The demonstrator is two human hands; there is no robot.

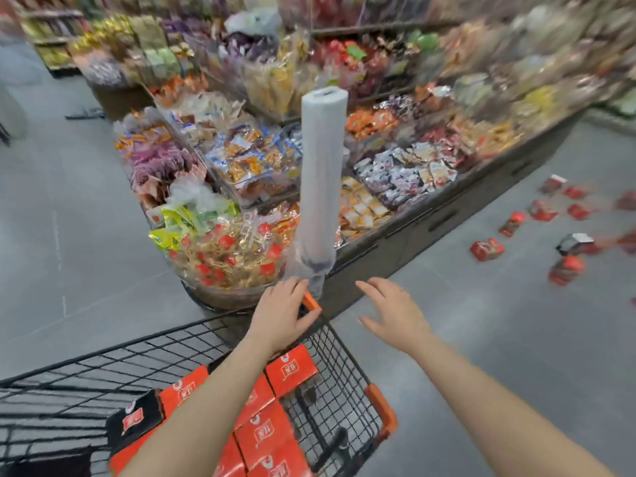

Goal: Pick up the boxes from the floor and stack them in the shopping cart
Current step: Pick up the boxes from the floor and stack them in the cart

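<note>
While a person leans over a black wire shopping cart (192,342) in a snack aisle, the left hand (280,315) rests on the cart's front corner beside an orange corner guard (311,301), fingers straight and close together, the thumb out to the side, gripping nothing. The right hand (395,313) hovers over the grey floor (516,339) just right of the cart, fingers spread and empty. Orange-red boxes (272,428) lie flat in rows inside the cart's basket, one dark box (136,420) among them at the left. More red boxes (487,249) are scattered on the floor at the right, well apart from the cart, near the base of a long display (261,160) heaped with packaged snacks. A tall roll of plastic bags (321,166) stands upright at the display's near end, just beyond the hands.
</note>
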